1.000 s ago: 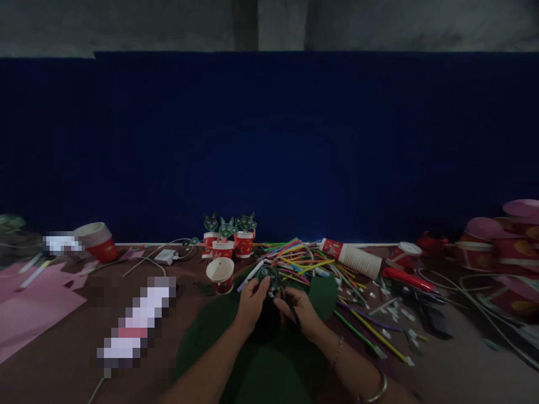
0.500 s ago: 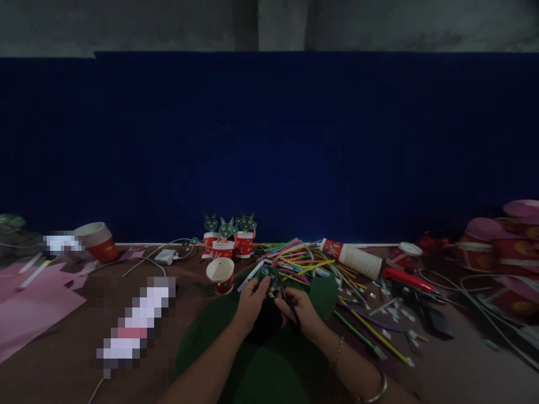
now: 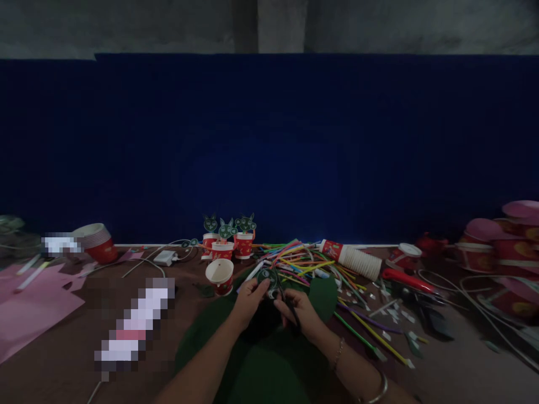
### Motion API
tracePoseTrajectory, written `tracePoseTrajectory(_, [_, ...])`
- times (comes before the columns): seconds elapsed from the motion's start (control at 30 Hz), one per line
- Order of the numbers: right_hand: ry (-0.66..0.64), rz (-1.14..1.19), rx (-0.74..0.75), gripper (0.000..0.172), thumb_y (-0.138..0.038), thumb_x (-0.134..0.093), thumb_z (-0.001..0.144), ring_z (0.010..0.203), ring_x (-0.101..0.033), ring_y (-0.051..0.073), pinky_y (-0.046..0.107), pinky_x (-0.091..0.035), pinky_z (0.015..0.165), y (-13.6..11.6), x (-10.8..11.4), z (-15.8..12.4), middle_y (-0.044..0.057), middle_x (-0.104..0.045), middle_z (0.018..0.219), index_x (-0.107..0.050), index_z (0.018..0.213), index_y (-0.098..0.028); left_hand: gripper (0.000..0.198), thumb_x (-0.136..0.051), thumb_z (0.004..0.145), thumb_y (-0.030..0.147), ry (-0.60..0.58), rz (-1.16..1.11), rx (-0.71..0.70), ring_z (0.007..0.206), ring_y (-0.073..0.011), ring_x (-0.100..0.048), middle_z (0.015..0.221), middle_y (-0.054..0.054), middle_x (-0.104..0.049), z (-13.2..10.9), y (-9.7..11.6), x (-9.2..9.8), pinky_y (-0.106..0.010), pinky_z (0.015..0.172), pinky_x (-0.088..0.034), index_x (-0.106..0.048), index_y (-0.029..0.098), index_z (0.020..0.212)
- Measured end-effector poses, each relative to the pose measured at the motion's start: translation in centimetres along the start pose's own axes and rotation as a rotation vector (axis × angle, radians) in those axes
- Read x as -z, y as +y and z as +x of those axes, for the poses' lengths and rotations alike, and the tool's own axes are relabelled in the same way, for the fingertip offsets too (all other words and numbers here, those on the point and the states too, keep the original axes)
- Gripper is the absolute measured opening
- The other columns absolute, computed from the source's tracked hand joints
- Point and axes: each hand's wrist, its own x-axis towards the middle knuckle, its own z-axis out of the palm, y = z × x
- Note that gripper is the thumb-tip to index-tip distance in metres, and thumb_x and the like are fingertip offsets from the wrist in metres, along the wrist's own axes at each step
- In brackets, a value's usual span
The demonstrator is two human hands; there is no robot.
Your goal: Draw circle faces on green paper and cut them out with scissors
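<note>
Between finger and thumb, my left hand (image 3: 251, 297) pinches a dark green paper animal face (image 3: 266, 276) with pale outlines. My right hand (image 3: 300, 310) is wrapped round the handles of dark scissors (image 3: 290, 306), whose blades point up beside the paper's right edge. Whether the blades touch the paper is too dark to tell. Beneath both hands lies dark green paper (image 3: 206, 342). A red and white paper cup (image 3: 219, 276) stands just left of my hands. Behind it, several red cups (image 3: 223, 249) carry finished-looking green animal faces.
Colourful pipe cleaners (image 3: 301, 258) lie heaped behind my hands. A toppled cup stack (image 3: 357, 261) and a red-handled tool (image 3: 408, 279) are to the right, with paper scraps around. Pink paper (image 3: 33, 308), a cup stack (image 3: 99, 244) and a white charger (image 3: 165, 258) lie left.
Very little differs. The paper face has tilted slightly in my left hand, and the scissors have shifted a touch beside it.
</note>
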Motion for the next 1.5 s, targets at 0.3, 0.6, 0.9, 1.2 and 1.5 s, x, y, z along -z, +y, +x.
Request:
tracePoseTrajectory(0.3, [-0.019,0.012,0.010,0.043,-0.057,-0.065,0.067,0.036,-0.041,0.008,0.020,-0.029,0.040,0.0,0.1,0.1,-0.006,-0.047,0.041,-0.050,0.068,-0.017,0.044,-0.062,0.067,0.055,-0.069,0.017,-0.007,0.043,-0.0059,-0.029,0.046,0.006,-0.038,0.1,0.2,0.4,-0.021,0.042,-0.018,-0.047,0.016,0.052])
tracePoseTrajectory(0.6, [-0.030,0.029,-0.012,0.045,-0.060,-0.064,0.065,0.035,-0.040,0.007,0.019,-0.028,0.038,-0.4,0.2,0.0,-0.008,-0.044,0.043,-0.049,0.066,-0.018,0.044,-0.064,0.065,0.054,-0.122,0.043,0.009,0.044,-0.0065,-0.031,0.045,0.006,-0.039,0.2,0.8,1.1,-0.021,0.044,-0.021,-0.049,0.015,0.052])
tracePoseTrajectory(0.9, [-0.095,0.015,-0.018,0.042,-0.056,-0.065,0.066,0.036,-0.042,0.007,0.019,-0.028,0.040,-0.8,0.4,-0.1,-0.007,-0.047,0.043,-0.049,0.066,-0.017,0.043,-0.068,0.063,0.051,-0.170,0.000,0.073,0.042,-0.0051,-0.029,0.045,0.007,-0.039,0.5,0.6,1.9,-0.021,0.043,-0.017,-0.046,0.016,0.053])
tracePoseTrajectory(1.2, [-0.108,-0.021,-0.032,0.041,-0.056,-0.064,0.067,0.033,-0.039,0.006,0.018,-0.026,0.037,-0.4,0.5,0.0,-0.008,-0.045,0.039,-0.048,0.062,-0.018,0.043,-0.072,0.058,0.049,-0.165,-0.088,0.109,0.040,-0.0043,-0.027,0.043,0.007,-0.036,0.7,0.4,2.2,-0.021,0.042,-0.015,-0.046,0.016,0.050])
tracePoseTrajectory(1.5, [0.089,0.044,-0.019,0.043,-0.057,-0.064,0.067,0.032,-0.038,0.007,0.018,-0.026,0.034,-0.6,0.3,0.1,-0.006,-0.051,0.042,-0.055,0.076,-0.016,0.043,-0.067,0.062,0.053,-0.131,0.003,0.075,0.040,-0.0051,-0.031,0.044,0.005,-0.042,0.2,0.7,1.0,-0.020,0.041,-0.017,-0.053,0.014,0.051])
